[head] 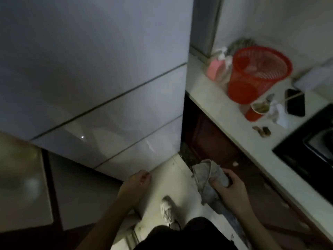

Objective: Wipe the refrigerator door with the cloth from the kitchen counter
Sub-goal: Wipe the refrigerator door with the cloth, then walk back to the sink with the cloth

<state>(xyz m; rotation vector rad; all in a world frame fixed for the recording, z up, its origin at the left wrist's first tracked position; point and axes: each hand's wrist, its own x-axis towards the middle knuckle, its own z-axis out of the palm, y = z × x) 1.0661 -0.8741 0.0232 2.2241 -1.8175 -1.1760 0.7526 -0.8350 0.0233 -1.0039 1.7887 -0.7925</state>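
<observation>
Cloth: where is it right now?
In the head view the cloth sits low, right of centre, gripped in the right hand, below the counter edge and just right of the bottom corner of the refrigerator door.

Crumpled grey cloth [210, 179] hangs low beside the glossy white refrigerator door [93, 73].

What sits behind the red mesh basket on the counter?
Beside and behind the red mesh basket, a pink bottle with a pale top stands. A grey striped thing shows above the rim; the basket covers its lower part, and blur hides what it is.
</observation>
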